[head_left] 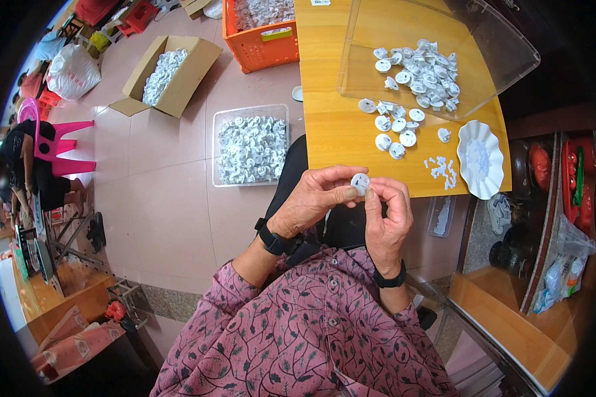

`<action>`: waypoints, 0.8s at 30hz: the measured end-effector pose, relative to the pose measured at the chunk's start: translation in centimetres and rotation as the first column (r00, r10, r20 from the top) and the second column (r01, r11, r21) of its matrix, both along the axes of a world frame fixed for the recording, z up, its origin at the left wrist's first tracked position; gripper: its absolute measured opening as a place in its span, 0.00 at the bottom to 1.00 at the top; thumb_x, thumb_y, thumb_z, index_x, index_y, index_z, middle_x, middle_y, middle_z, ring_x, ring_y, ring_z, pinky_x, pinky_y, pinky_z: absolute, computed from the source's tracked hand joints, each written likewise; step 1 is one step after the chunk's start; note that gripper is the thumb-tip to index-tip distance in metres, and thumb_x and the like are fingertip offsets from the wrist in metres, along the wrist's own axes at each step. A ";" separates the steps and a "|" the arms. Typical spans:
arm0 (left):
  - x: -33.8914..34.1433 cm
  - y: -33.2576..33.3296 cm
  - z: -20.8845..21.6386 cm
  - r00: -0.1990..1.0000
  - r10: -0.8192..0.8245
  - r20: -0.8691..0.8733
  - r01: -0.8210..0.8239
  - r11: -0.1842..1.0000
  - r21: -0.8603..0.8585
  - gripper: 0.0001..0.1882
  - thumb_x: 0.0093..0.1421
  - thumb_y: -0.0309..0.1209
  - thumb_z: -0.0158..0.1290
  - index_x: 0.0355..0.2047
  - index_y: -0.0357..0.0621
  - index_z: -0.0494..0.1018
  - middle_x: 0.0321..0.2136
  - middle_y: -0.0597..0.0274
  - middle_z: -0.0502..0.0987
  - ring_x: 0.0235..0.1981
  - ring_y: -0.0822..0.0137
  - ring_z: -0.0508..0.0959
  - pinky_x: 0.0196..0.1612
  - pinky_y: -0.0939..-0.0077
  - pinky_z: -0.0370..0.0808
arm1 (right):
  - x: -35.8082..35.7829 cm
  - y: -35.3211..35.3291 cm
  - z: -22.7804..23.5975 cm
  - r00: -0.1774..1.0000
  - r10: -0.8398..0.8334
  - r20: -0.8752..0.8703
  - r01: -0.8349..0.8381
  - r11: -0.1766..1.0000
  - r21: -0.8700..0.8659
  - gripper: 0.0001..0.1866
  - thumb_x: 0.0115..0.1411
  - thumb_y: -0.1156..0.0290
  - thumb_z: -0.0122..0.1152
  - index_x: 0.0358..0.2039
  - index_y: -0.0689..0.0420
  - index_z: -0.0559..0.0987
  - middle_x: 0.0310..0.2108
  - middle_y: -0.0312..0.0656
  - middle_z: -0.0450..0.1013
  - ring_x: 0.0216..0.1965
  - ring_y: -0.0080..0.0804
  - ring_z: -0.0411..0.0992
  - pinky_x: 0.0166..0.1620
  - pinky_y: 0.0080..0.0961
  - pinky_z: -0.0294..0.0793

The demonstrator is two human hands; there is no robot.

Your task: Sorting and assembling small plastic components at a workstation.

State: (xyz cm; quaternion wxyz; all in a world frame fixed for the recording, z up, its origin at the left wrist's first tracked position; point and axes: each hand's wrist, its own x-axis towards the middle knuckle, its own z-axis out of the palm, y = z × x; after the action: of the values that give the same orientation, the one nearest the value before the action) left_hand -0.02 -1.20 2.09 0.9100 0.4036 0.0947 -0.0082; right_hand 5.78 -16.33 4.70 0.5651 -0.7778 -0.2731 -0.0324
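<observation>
Between the fingertips of both hands, above my lap at the table's front edge, is a round white plastic piece (360, 182) with dark slots in its face. My left hand (318, 198) pinches its left side with thumb and fingers. On its right side, my right hand (387, 208) grips the rim with thumb and fingertips. Several similar round pieces (397, 124) lie loose on the yellow table (331, 132). Small white plastic bits (442, 172) are scattered near a scalloped white dish (471, 184), which holds more bits.
A clear plastic bin (520, 73) with a heap of round pieces rests on the table. On the floor to the left stand a full clear tub (217, 165), a cardboard box (195, 73) and an orange crate (245, 59). A person (23, 155) is at far left by a pink stool (63, 147).
</observation>
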 end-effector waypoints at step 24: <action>-0.3 0.4 0.2 1.000 -0.001 0.027 -0.008 0.947 0.320 0.20 0.59 0.24 0.60 0.52 0.36 0.75 0.41 0.63 0.78 0.37 0.75 0.77 0.42 0.80 0.77 | 0.0 0.1 1.0 0.991 0.074 0.110 -0.057 0.987 -0.152 0.04 0.59 0.80 0.60 0.36 0.62 0.75 0.38 0.47 0.73 0.36 0.40 0.75 0.38 0.31 0.75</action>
State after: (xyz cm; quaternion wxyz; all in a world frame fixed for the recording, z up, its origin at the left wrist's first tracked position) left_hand -0.30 -0.78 2.25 0.8337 0.5457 0.0832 0.0143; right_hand 5.82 -16.26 5.75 0.4897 -0.8052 -0.3323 -0.0383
